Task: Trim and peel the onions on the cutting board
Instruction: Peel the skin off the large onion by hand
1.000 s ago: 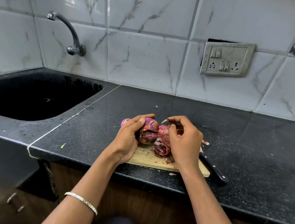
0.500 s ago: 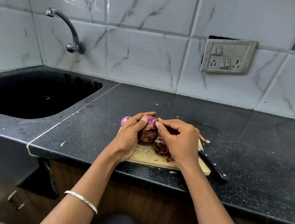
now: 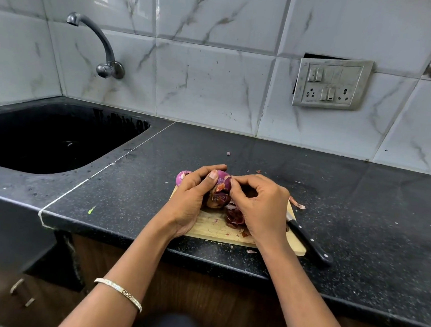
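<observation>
A small wooden cutting board (image 3: 211,229) lies at the counter's front edge. My left hand (image 3: 193,200) grips a red onion (image 3: 219,192) just above the board, thumb on its top. My right hand (image 3: 260,206) pinches the onion's papery skin at its upper right side. A second, peeled purple onion (image 3: 182,177) peeks out behind my left hand. A heap of dark red peels (image 3: 234,217) lies on the board under my right hand. A black-handled knife (image 3: 309,243) rests across the board's right edge, its blade mostly hidden by my right hand.
The black speckled counter (image 3: 361,215) stretches right and back, with small peel scraps (image 3: 297,203) on it. A black sink (image 3: 42,137) with a wall tap (image 3: 99,46) lies to the left. A switch plate (image 3: 331,82) is on the tiled wall.
My right hand dropped a strip of peel and came back to the onion, where it now pinches the skin near the top. My left hand has kept hold of the onion.
</observation>
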`<state>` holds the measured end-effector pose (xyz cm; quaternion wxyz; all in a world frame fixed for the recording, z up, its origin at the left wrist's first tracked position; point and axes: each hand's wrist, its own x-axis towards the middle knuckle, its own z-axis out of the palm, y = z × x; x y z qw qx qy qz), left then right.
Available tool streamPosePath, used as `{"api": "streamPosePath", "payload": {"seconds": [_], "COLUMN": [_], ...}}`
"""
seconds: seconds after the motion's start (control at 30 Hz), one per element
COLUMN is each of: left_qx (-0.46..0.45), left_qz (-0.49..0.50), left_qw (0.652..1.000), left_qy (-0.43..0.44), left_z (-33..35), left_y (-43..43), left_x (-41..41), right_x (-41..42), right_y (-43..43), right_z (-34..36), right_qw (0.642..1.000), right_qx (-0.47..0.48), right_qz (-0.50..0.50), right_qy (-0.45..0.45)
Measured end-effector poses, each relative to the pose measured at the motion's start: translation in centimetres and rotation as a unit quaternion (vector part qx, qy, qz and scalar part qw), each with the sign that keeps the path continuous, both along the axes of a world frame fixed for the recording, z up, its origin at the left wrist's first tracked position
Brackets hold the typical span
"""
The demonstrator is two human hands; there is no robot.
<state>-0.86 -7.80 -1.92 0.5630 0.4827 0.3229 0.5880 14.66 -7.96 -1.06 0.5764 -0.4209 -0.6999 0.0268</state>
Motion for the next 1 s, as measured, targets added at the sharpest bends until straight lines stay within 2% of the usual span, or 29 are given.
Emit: {"api": "streamPosePath", "payload": {"seconds": [0.4, 0.63, 1.0], "left_qx": [0.007, -0.034, -0.042], "left_qz": [0.005, 0.012, 0.049], "left_qw": [1.0, 0.999, 0.997], "left_qy": [0.021, -0.018, -0.039], "left_z": [0.05, 0.36, 0.43], "left_y": [-0.06, -0.17, -0.01], "left_x": [-0.04, -0.08, -0.15], "right_x": [-0.26, 0.07, 0.05], "right_y": [0.66, 0.43, 0.33], "right_z": [-0.47, -0.01, 0.11], "right_qw": [0.998, 0.998, 0.997], "right_qx": [-0.003, -0.026, -0.036], "right_qz": [-0.037, -0.059, -0.073], "right_qy": [-0.057, -0.022, 0.006]}}
